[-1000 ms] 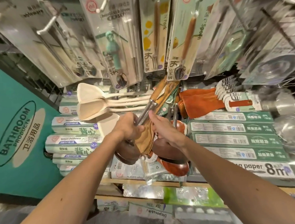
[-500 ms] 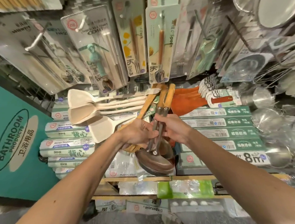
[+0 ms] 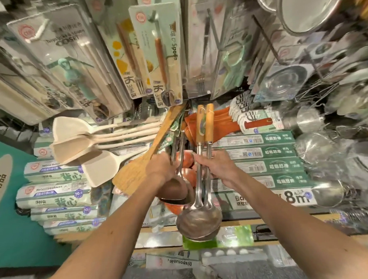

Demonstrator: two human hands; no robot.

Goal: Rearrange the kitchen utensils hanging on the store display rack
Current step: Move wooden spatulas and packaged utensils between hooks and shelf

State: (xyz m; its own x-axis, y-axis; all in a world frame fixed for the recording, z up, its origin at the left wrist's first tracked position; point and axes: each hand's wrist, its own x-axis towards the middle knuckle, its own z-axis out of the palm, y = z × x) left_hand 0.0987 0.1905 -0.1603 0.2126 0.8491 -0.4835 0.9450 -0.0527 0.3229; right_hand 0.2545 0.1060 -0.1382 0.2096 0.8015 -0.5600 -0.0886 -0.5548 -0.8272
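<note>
**Steel ladles held in both hands at a store utensil rack**

Both forearms reach up from the bottom edge, and the hands meet at the centre of the view. The right hand [image 3: 220,167] is curled around the steel shafts of two wooden-handled ladles [image 3: 202,126]. These hang upright side by side, with their bowls nested together at six o'clock, below the hand. The left hand [image 3: 159,170], just beside it towards nine o'clock, grips the shafts of a second bunch of ladles [image 3: 180,145]. Their darker bowls sit right under that hand.

A bamboo spatula [image 3: 142,162] slants behind the left hand, its blade pointing to eight o'clock. Cream spatulas [image 3: 77,142] fan out at nine to ten o'clock. Orange spatulas [image 3: 231,124] lie behind the wooden handles at one o'clock. A carded spoon pack [image 3: 160,56] hangs at twelve o'clock. Green baking-paper boxes [image 3: 263,152] are stacked at three o'clock, with shiny steel ladles [image 3: 308,119] beyond them at two o'clock.
</note>
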